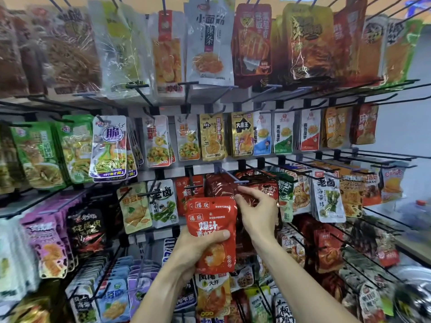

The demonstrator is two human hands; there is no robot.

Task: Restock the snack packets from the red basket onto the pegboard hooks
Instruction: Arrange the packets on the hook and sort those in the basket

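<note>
At the pegboard (163,170), left hand (198,245) gripping glossy red snack packets (211,220)

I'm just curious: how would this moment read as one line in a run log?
left hand: holds red packets | right hand: pinches a dark red packet by the hook | basket: unseen

A shop aisle — a pegboard wall (161,170) with rows of black metal hooks (142,94), each hung with stacked, brightly printed snack packets (210,43) — many kinds side by side.
</note>
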